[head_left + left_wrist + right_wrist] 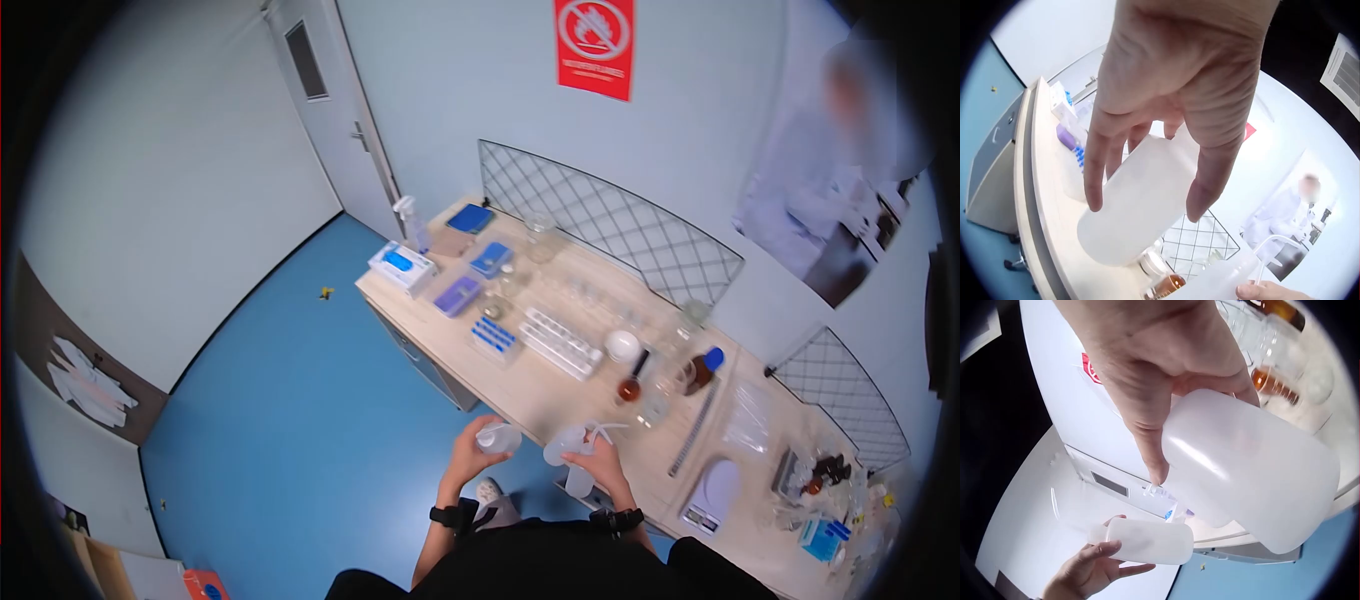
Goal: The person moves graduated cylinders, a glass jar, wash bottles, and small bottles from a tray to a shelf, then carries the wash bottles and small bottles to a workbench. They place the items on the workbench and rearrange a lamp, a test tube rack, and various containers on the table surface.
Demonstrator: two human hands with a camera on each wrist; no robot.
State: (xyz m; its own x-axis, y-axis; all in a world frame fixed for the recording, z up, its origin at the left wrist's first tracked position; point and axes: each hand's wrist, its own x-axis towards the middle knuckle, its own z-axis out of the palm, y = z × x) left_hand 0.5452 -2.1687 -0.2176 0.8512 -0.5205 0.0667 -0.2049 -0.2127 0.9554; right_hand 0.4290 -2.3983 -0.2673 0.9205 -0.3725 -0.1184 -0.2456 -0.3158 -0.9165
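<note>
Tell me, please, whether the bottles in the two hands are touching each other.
Apart: the head view shows a clear gap between the small bottle in the left hand and the nearest bottle in the right hand.

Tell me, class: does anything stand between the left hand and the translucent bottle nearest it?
Nothing visible does: the left hand grips the translucent bottle directly, with no other object between them.

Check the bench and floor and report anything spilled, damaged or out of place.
A small yellow-and-dark item or mark shows on the blue floor, away from the bench. It looks stray against the plain flooring; I can't tell what it is. The white bottle in the left hand is tilted, but no spill or damage shows.
</note>
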